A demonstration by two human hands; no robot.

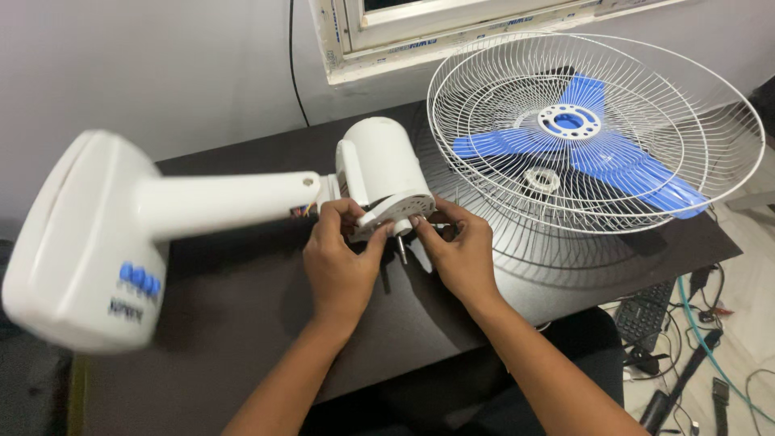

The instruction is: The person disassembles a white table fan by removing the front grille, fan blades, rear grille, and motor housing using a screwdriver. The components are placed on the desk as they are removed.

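Both hands closed on front plate (395, 211) of white fan motor housing (378, 165) over dark worktop (242, 307) — left hand (341, 262) steadying, right hand (456, 254) beside shaft (401, 246) — best kept level, without forcing.

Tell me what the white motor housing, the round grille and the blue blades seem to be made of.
Motor housing: probably moulded plastic, smooth white with a soft sheen. Grille: likely metal wire with a white coating, judging by its thin even spokes and rings. Blades: apparently blue plastic, uniform in colour, lying under the grille. Both hands touch the housing's front.
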